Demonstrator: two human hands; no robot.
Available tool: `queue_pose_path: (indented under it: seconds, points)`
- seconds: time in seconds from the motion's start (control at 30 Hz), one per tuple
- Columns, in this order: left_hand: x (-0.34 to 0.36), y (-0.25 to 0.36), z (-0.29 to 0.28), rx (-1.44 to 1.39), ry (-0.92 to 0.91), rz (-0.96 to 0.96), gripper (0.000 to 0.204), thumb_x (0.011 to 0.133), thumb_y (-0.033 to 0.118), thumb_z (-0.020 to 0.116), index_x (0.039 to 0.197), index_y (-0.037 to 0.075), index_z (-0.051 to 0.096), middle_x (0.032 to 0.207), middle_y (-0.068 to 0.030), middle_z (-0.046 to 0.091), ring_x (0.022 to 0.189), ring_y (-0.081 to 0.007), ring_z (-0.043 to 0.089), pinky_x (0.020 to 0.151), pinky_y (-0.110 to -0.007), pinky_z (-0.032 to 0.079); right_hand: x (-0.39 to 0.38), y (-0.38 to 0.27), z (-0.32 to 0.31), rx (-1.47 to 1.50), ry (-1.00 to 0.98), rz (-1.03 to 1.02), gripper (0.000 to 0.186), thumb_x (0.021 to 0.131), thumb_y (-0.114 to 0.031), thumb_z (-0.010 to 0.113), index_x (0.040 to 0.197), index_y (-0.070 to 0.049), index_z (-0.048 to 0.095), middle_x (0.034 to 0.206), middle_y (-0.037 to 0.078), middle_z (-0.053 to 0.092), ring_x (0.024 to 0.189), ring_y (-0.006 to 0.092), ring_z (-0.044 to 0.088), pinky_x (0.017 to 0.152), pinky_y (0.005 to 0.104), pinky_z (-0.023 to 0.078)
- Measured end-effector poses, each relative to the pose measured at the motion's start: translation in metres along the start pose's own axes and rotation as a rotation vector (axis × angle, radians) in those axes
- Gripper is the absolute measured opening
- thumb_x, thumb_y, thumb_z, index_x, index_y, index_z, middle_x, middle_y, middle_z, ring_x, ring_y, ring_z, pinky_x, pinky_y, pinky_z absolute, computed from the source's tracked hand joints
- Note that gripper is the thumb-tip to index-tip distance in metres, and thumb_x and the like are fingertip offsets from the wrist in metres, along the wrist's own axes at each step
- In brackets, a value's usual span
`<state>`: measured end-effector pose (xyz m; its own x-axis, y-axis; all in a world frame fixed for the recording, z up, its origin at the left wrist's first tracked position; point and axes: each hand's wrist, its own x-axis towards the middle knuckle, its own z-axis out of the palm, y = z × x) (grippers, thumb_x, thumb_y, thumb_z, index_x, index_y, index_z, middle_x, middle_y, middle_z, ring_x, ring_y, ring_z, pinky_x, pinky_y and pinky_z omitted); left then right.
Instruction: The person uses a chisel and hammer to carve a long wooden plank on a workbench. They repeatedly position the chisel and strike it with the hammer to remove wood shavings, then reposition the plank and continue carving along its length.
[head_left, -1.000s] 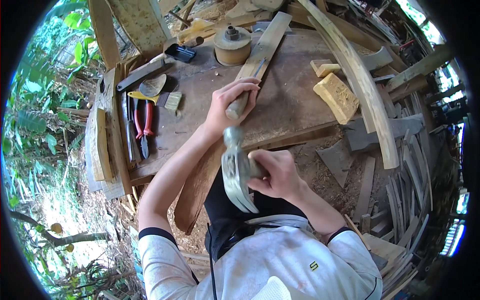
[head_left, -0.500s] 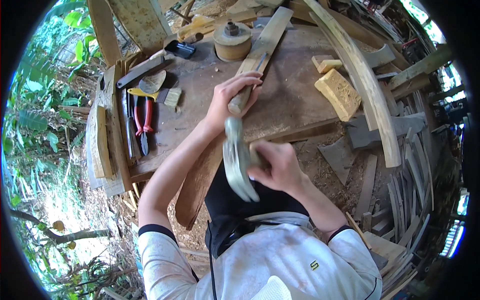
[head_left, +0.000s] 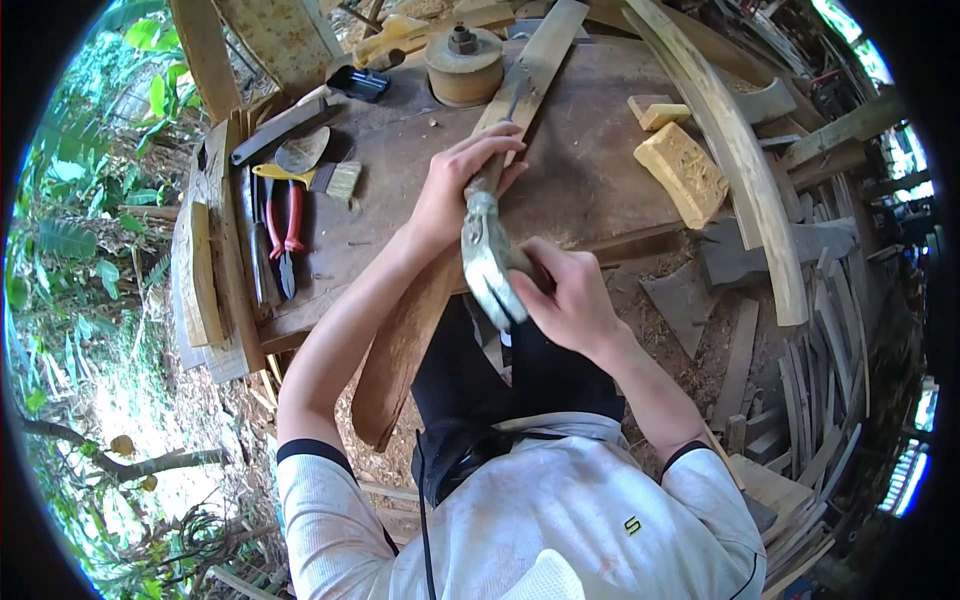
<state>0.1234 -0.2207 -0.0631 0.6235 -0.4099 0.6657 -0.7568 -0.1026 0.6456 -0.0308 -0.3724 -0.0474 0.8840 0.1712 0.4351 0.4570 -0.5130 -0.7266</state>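
Observation:
A long plank (head_left: 548,55) runs from the far edge of the workbench back toward my lap. My left hand (head_left: 447,195) is closed around the wooden handle of a chisel (head_left: 486,178), whose narrow metal blade points away from me along the plank. In my right hand (head_left: 575,298) is a claw hammer (head_left: 486,258), gripped by its handle close to the head. The hammer's face appears to meet the near end of the chisel handle, and its claw points toward me. The blade's tip is hard to make out against the wood.
On the bench's left lie red-handled pliers (head_left: 291,235), a paintbrush (head_left: 335,180) and a black tray-like object (head_left: 359,84). A round wooden block with a bolt (head_left: 464,68) stands at the back. Wood blocks (head_left: 682,172) and a long curved timber (head_left: 745,190) lie right.
My right hand has brought the hammer forward, so its head now reaches the chisel handle's end. My left hand keeps its grip on the chisel.

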Motion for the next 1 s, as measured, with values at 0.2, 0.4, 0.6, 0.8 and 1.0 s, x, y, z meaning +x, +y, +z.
queue_pose_path:
  seconds: [0.2, 0.4, 0.6, 0.8, 1.0]
  points:
    - [0.000, 0.004, 0.001, 0.068, -0.052, 0.039, 0.017, 0.088, 0.004, 0.079, 0.102, 0.004, 0.069, 0.120, -0.0148, 0.072, 0.102, -0.0334, 0.074, 0.085, -0.038, 0.059, -0.024, -0.002, -0.008, 0.117, 0.000, 0.000, 0.037, 0.094, -0.035, 0.077, 0.098, 0.000, 0.066, 0.067, 0.011, 0.058, 0.053, 0.0264, 0.060, 0.051, 0.0367, 0.046]
    - [-0.013, 0.023, 0.009, 0.233, -0.250, 0.004, 0.023, 0.087, 0.011, 0.079, 0.106, 0.008, 0.066, 0.126, -0.0120, 0.067, 0.100, -0.0359, 0.072, 0.081, -0.043, 0.060, -0.051, 0.005, -0.009, 0.263, 0.157, 0.112, 0.031, 0.098, -0.030, 0.073, 0.100, 0.000, 0.065, 0.066, 0.007, 0.057, 0.051, 0.0145, 0.051, 0.050, 0.0291, 0.038]
    - [-0.025, 0.045, 0.010, 0.465, -0.184, 0.207, 0.023, 0.080, 0.015, 0.083, 0.096, 0.008, 0.069, 0.111, -0.0074, 0.073, 0.102, -0.0277, 0.073, 0.073, -0.036, 0.057, -0.072, 0.016, -0.026, 0.375, 0.199, 0.277, 0.030, 0.099, -0.027, 0.068, 0.100, 0.002, 0.064, 0.070, 0.000, 0.058, 0.058, 0.0046, 0.050, 0.052, 0.0242, 0.037]
    - [0.025, 0.049, 0.039, 0.172, -0.097, 0.424, 0.016, 0.074, 0.001, 0.077, 0.078, 0.006, 0.062, 0.083, -0.0064, 0.069, 0.080, -0.0259, 0.063, 0.068, -0.036, 0.049, -0.084, 0.028, -0.025, 0.567, 0.279, 0.338, 0.025, 0.101, -0.023, 0.067, 0.100, 0.002, 0.063, 0.072, -0.002, 0.058, 0.059, 0.0016, 0.052, 0.049, 0.0177, 0.038]
    - [0.033, 0.028, 0.064, 0.057, -0.184, 0.527, 0.029, 0.075, 0.004, 0.078, 0.068, 0.009, 0.049, 0.066, -0.0072, 0.052, 0.058, -0.0272, 0.054, 0.056, -0.038, 0.044, -0.095, 0.036, -0.032, 0.618, 0.315, 0.367, 0.022, 0.102, -0.021, 0.067, 0.100, 0.001, 0.063, 0.074, -0.002, 0.056, 0.058, 0.0012, 0.050, 0.047, 0.0163, 0.036]
